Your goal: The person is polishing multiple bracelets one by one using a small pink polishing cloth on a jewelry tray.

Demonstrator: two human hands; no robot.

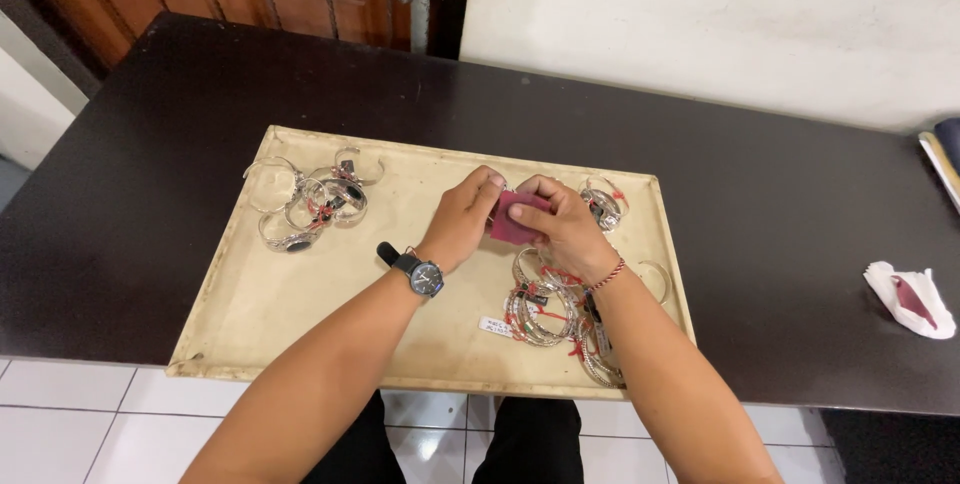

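Over a cream tray (300, 294), my left hand (462, 216) and my right hand (560, 224) meet around a small dark-red cloth (512, 216). Both hands pinch the cloth; whatever lies inside it is hidden by my fingers. A black wristwatch sits on my left wrist and a red-and-white cord on my right. A pile of silver bangles with red tags (545, 309) lies just under my right wrist. Another group of silver bangles (310, 199) rests at the tray's far left. One more bangle (605, 199) lies beyond my right hand.
The tray sits on a dark table (780, 244) near its front edge. A white tissue with a red piece on it (912, 299) lies at the right. A stack of paper (940, 159) pokes in at the far right edge. White floor tiles show below.
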